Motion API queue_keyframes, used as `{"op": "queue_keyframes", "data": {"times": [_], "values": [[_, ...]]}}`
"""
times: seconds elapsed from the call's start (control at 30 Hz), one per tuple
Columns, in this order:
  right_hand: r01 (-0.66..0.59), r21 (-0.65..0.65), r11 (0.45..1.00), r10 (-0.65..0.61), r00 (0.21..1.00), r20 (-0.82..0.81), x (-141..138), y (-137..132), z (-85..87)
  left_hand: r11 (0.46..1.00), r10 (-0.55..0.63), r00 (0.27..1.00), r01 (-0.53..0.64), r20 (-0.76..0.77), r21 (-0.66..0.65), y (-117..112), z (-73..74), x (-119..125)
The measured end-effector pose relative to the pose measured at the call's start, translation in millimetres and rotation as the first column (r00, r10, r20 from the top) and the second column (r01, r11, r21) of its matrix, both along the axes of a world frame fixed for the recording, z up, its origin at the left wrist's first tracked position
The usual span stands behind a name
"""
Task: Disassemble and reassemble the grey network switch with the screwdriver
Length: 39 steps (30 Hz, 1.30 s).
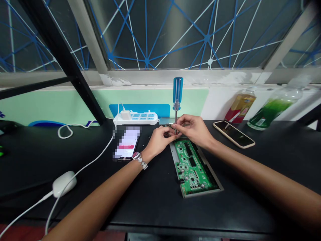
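A screwdriver with a clear blue handle (pixel 178 93) stands upright above my hands, and its steel shaft (pixel 176 117) passes down between them. My right hand (pixel 193 130) pinches the shaft from the right. My left hand (pixel 157 141), with a silver wristwatch (pixel 138 159) on its wrist, curls in against the lower shaft from the left. A small silver piece (pixel 170 124) sits at the shaft between my fingers; its exact form is too small to tell. Just below my hands lies a green circuit board (pixel 192 167) in a metal tray (pixel 204 174).
On the black desk, a phone with a blurred screen (pixel 126 143) lies left of my hands and another phone (pixel 234 134) lies right. Behind stand a white power strip (pixel 135 117) and several bottles (pixel 240 105). A white mouse (pixel 64 184) and its cable lie left.
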State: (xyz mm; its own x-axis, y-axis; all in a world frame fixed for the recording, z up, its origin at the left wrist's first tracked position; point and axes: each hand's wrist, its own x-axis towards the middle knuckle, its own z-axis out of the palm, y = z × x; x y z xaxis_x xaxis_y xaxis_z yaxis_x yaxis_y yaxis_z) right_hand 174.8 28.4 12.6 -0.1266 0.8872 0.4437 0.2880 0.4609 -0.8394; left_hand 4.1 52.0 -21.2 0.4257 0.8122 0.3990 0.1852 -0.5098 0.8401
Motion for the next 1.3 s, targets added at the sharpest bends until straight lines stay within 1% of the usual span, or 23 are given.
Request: {"op": "queue_keyframes", "data": {"times": [0.1,0.17,0.23,0.3,0.43,0.57,0.63,0.73,0.9,1.03,1.1,1.17,1.23,1.3], "values": [[-0.025,-0.032,0.999,0.024,0.999,-0.025,0.1,0.1,-0.4,0.999,-0.046,0.998,0.047,-0.038,0.024,1.0,-0.2,-2.1],[-0.021,-0.023,1.0,0.021,1.0,-0.007,0.6,-0.1,-0.3,0.999,-0.031,0.998,0.033,-0.049,0.04,2.2,-1.0,-3.1],[-0.002,0.002,1.0,0.002,1.0,0.023,1.2,-0.3,-0.2,0.998,0.009,0.999,-0.007,-0.035,0.054,3.1,-1.7,-3.4],[0.008,0.012,1.0,-0.008,0.999,0.033,1.7,-0.4,-0.4,0.998,0.022,1.0,-0.021,-0.017,0.059,3.1,-1.5,-3.7],[0.001,0.007,1.0,-0.002,0.999,0.042,2.1,-0.2,-1.1,0.997,-0.008,0.999,0.012,-0.053,0.075,2.1,0.2,-4.5],[0.025,0.041,0.999,-0.028,0.998,0.064,2.3,-1.8,0.3,0.996,0.024,0.999,-0.021,-0.042,0.09,1.4,0.3,-4.5],[0.014,0.027,1.0,-0.016,0.998,0.057,2.1,-3.6,2.1,0.995,0.024,0.999,-0.019,-0.045,0.097,0.8,0.6,-4.5],[-0.016,0.0,1.0,0.016,0.997,0.08,1.8,-5.8,4.9,0.995,-0.007,0.996,0.016,-0.09,0.097,0.4,1.3,-4.7],[0.045,0.086,0.995,-0.055,0.991,0.119,1.0,-6.6,6.4,0.997,0.02,0.999,-0.017,-0.036,0.07,1.5,1.1,-4.3],[-0.024,0.014,1.0,0.022,0.994,0.102,0.5,-7.6,6.2,0.995,-0.012,0.997,0.02,-0.077,0.096,0.4,2.1,-3.8],[-0.003,0.02,1.0,0.001,0.994,0.112,0.5,-8.1,6.3,0.994,0.027,0.997,-0.019,-0.068,0.11,-0.8,3.4,-3.1],[0.034,0.063,0.997,-0.041,0.993,0.109,0.6,-8.4,6.6,0.992,0.062,0.997,-0.055,-0.052,0.114,-2.2,5.1,-2.6],[0.033,0.074,0.997,-0.04,0.995,0.095,0.7,-9.0,7.2,0.992,0.053,0.997,-0.045,-0.063,0.117,-3.3,6.9,-2.7],[0.016,0.046,0.999,-0.021,0.994,0.103,0.7,-9.7,8.1,0.992,0.03,0.995,-0.018,-0.099,0.124,-3.8,8.1,-3.4]]}}
